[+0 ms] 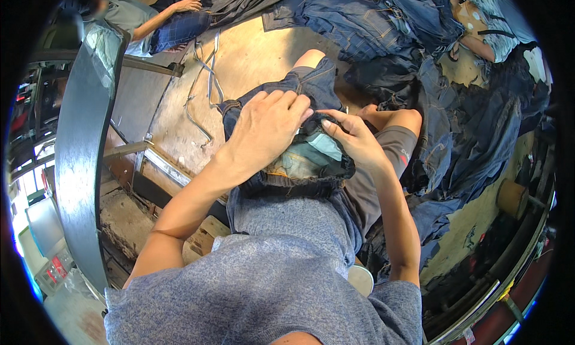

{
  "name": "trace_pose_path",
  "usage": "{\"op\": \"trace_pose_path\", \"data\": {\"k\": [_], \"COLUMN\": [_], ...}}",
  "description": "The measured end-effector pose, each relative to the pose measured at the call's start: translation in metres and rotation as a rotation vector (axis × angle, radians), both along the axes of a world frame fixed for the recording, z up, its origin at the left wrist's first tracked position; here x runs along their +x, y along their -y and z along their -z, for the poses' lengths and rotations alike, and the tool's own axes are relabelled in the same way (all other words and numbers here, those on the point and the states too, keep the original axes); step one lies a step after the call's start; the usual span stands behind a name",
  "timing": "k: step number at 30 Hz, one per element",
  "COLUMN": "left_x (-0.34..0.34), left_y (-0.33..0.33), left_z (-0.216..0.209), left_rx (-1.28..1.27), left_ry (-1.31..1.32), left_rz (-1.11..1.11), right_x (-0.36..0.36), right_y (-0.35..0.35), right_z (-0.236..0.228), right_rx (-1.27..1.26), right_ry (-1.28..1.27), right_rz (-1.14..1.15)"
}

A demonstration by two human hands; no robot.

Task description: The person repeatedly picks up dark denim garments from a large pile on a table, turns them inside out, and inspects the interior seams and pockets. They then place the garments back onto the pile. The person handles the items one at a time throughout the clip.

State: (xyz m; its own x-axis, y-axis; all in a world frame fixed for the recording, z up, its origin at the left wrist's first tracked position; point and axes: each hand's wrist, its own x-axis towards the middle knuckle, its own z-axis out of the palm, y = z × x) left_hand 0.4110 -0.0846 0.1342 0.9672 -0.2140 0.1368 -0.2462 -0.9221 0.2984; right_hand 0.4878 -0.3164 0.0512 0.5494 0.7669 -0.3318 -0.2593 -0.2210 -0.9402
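A pair of dark denim jeans (323,84) lies across my lap, its waist opening turned toward me. Inside the opening, pale pocket lining (324,146) and a yellowish-brown patch show. My left hand (269,126) is closed on the far edge of the waist, knuckles up, its fingertips partly hidden. Close beside it, my right hand (357,137) pinches the same edge between thumb and fingers. Whether a small tool or thread sits between the fingertips, I cannot tell.
A large heap of dark jeans (359,22) spreads from the far side down the right. One person's hand (188,5) rests at far left; another person's arm (479,47) shows at far right. A long black board (84,147) stands left. Loose strips (211,76) lie on the floor.
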Motion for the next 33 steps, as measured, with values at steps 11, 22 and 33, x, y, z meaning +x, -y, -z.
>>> {"op": "trace_pose_path", "data": {"k": [11, 22, 33], "left_x": [-0.052, -0.068, -0.052], "left_y": [0.07, 0.098, 0.034], "left_z": [0.004, -0.017, 0.005], "left_rx": [-0.05, -0.51, -0.222], "left_ry": [-0.2, 0.108, -0.094], "left_rz": [0.332, 0.408, 0.226], "right_x": [-0.005, 0.141, 0.176], "right_y": [-0.001, 0.061, 0.282], "right_z": [0.023, -0.105, -0.355], "right_rx": [0.046, 0.017, -0.336], "right_ry": [-0.208, 0.954, 1.647], "right_rz": [0.103, 0.587, 1.396]}}
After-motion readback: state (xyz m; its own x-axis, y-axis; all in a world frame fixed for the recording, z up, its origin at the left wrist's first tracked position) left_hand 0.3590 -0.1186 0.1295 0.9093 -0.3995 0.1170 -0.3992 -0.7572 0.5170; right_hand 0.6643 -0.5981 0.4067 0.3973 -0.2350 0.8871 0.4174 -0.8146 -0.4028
